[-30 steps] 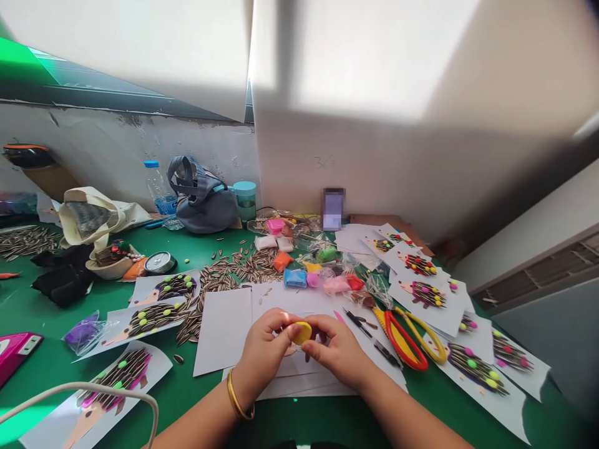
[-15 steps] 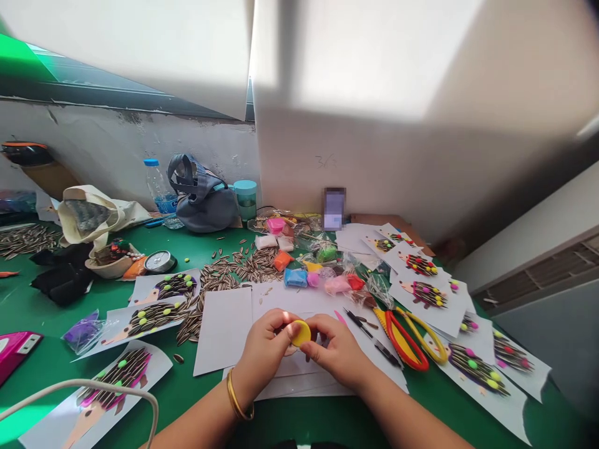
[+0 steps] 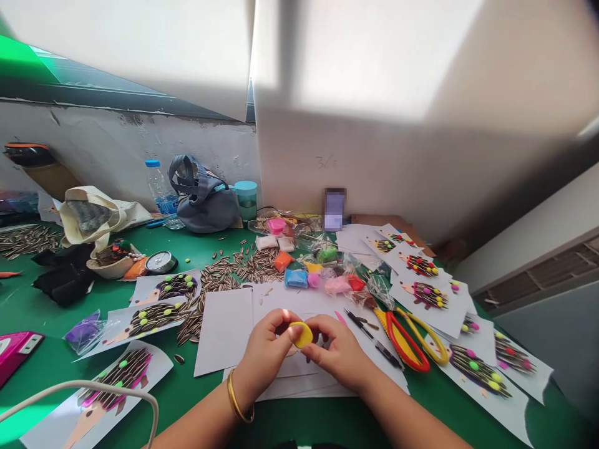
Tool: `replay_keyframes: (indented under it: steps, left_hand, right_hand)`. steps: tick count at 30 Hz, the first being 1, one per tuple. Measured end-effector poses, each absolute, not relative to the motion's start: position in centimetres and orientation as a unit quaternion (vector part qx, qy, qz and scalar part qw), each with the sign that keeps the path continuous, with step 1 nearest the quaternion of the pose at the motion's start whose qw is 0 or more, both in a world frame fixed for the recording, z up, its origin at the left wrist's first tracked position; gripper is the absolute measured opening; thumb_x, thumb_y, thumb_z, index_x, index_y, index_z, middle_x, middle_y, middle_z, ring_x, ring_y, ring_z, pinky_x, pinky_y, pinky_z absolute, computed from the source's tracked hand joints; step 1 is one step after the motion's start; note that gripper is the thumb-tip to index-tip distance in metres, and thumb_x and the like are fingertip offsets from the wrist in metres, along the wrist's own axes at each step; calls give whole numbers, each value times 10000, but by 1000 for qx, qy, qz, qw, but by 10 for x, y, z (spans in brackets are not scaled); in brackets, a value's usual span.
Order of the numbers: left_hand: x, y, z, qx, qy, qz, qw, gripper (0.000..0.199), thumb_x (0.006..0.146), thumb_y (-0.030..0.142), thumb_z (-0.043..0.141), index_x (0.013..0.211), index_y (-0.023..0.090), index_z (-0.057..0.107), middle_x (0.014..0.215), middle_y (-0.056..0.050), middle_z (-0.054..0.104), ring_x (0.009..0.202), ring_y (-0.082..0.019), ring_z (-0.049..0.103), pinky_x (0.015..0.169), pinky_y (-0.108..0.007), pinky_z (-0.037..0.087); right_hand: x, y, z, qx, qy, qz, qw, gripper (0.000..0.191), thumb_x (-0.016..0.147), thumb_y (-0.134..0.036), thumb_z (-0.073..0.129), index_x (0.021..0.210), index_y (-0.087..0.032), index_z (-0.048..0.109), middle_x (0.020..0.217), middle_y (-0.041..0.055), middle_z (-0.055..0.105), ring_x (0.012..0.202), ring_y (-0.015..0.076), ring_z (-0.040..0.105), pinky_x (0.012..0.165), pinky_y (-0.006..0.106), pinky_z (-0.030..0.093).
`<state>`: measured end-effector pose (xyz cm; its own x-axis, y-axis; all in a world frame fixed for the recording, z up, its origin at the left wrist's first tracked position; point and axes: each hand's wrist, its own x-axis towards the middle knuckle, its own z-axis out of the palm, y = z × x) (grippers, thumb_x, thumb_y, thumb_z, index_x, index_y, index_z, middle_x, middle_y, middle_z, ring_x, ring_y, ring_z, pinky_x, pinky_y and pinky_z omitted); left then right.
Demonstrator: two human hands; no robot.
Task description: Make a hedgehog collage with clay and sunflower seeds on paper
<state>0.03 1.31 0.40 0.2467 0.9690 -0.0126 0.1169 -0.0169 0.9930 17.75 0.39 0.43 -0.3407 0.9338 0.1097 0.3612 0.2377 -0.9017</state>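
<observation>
A flattened yellow round of modelling clay (image 3: 303, 335) is held above white paper sheets (image 3: 281, 385). My left hand (image 3: 264, 349), with a gold bangle at the wrist, pinches its left side between thumb and fingers. At its right edge, the curled fingers and thumb of my right hand (image 3: 340, 352) grip it too. Part of a peach-coloured shape shows on the paper below; my hands hide the rest. Close to my right hand lie a black pen (image 3: 374, 340) and red-and-yellow scissors (image 3: 407, 343).
Sunflower seeds (image 3: 219, 274) are heaped behind a blank white sheet (image 3: 222, 330). Bagged coloured clay, including a blue pack (image 3: 296, 278), sits further back. Hedgehog pictures (image 3: 423, 293) lie on both sides. A pale cable (image 3: 93, 385) crosses the front left; a phone (image 3: 334, 209) stands against the wall.
The yellow clay has tilted and shows more of its flat face, shifting slightly right. My right-hand fingers have moved a little around its edge; both hands stay in about the same place.
</observation>
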Motion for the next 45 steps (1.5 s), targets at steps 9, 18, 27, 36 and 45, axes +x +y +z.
replay_keyframes:
  steps: [9,18,27,36,45]
  left_hand:
    - [0,11,13,614,449,394,515,311,863,405,602,1108,235,693,1045,-76,612,915,-203,591,749,-305,495]
    - [-1,14,6,594,459,399,527,262,863,426,612,912,206,745,885,-58,603,810,-189,584,641,-270,476]
    - [0,13,12,644,435,378,504,282,843,426,644,1023,238,751,913,-61,628,871,-205,594,779,-317,476]
    - [-1,13,15,569,455,398,558,303,862,455,606,953,194,732,915,-50,621,861,-199,598,720,-286,482]
    - [0,13,13,607,435,377,548,244,838,413,654,900,192,738,888,-63,651,840,-199,601,750,-299,486]
  right_hand:
    - [178,4,6,-487,-710,375,343,187,862,-239,597,680,-194,602,691,-4,615,683,145,555,640,255,404]
    - [178,6,7,-451,-689,438,360,211,831,-409,684,941,-230,703,877,19,682,815,175,591,666,254,427]
    - [178,3,5,-488,-713,381,328,225,866,-280,601,658,-194,613,692,7,622,680,153,558,642,265,419]
    - [179,6,10,-444,-683,451,365,204,888,-397,628,834,-226,727,758,8,657,741,161,588,666,260,425]
    - [179,3,5,-480,-709,386,344,201,872,-285,601,696,-196,641,704,4,613,684,148,554,633,258,413]
